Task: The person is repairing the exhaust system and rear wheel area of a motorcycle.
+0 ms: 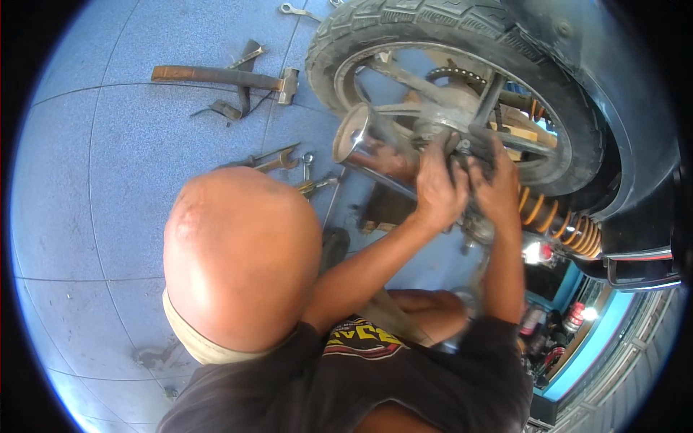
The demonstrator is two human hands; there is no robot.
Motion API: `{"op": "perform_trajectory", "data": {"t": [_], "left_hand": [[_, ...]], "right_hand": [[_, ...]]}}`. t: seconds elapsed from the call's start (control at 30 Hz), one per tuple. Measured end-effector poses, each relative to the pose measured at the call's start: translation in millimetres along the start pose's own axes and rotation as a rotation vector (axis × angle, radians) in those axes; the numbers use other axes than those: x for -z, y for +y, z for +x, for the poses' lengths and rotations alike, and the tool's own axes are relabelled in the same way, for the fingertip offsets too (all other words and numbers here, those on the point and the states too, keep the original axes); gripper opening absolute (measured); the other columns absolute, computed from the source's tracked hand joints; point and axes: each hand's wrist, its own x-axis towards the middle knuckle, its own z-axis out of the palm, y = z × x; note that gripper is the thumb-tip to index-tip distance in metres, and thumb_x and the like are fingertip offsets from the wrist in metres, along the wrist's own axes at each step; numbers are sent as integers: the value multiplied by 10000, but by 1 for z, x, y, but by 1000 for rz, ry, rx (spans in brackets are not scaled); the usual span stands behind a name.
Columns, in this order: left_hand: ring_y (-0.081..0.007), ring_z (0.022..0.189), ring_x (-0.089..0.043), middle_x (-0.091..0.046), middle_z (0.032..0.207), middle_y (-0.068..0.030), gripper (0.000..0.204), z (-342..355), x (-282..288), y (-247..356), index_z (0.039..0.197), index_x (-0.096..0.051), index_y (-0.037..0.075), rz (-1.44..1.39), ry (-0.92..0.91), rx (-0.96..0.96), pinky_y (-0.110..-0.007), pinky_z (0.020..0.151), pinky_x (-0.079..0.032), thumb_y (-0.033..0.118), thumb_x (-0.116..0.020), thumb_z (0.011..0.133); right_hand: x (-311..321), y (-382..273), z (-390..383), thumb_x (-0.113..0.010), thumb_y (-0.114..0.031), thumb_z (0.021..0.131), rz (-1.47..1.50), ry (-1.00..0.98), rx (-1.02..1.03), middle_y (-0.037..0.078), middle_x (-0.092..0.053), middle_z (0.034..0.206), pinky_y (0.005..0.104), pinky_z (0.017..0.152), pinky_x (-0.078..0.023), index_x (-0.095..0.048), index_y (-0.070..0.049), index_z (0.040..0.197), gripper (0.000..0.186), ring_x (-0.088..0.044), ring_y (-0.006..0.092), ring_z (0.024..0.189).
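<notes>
Facing each other at the near side of the wheel hub (442, 117), the left hand (442, 180) and the right hand (497, 184) have their fingers bent inward about small, dark fittings (463, 146). We see the two hands close together, but blur and overlap prevent us from telling whether either grip is closed on a fitting or merely rests against it. The hub lies at the centre of a spoked motorcycle wheel (415, 83), which carries a treaded black tyre (323, 72); behind the spokes we note a toothed sprocket (462, 74). To the left of the left hand is a silver cylindrical muffler (382, 153), its round end facing away from the hand. Near the right wrist we find a shock absorber with an orange coil spring (554, 219). On the blue tiled floor (65, 180), we observe a wooden-handled hammer (216, 75) and an open-ended spanner (278, 160).
</notes>
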Motion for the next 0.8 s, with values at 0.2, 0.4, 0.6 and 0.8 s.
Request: {"op": "perform_trajectory", "data": {"t": [0.2, 0.4, 0.6, 0.8], "left_hand": [[-397, 1087, -581, -575, 1148, -273, 495, 1, 3, 3, 1315, -365, -82, -36, -35, 85, -434, 925, -449, -1, -505, 847], [-392, 1052, -600, -582, 1110, -273, 466, 2, 0, 8, 1282, -399, -84, -61, 9, 85, -425, 899, -474, -8, -529, 842], [-411, 1000, -610, -590, 1102, -270, 417, 10, 6, 1, 1213, -451, -92, 90, -25, -54, -429, 877, -493, 0, -568, 823], [-427, 986, -604, -578, 1088, -291, 428, 6, 3, -4, 1221, -441, -104, 180, 10, -178, -447, 872, -497, -26, -549, 814]], "right_hand": [[-1, -3, 4, -582, -11, 783, 44, -28, 9, 191, -643, 1101, 388, 926, -461, -568, -13, 1200, 417, -624, 331, 1049], [6, -9, 12, -645, -89, 796, -118, -75, 145, 188, -618, 1095, 394, 898, -467, -585, -16, 1182, 397, -609, 366, 1016], [10, -10, 13, -638, -114, 822, -144, -84, 151, 199, -601, 1103, 402, 884, -470, -590, -10, 1172, 369, -600, 377, 1011], [1, -1, 1, -616, -107, 848, -214, -13, 195, 216, -590, 1120, 421, 883, -467, -576, 2, 1188, 359, -593, 387, 1016]]}}
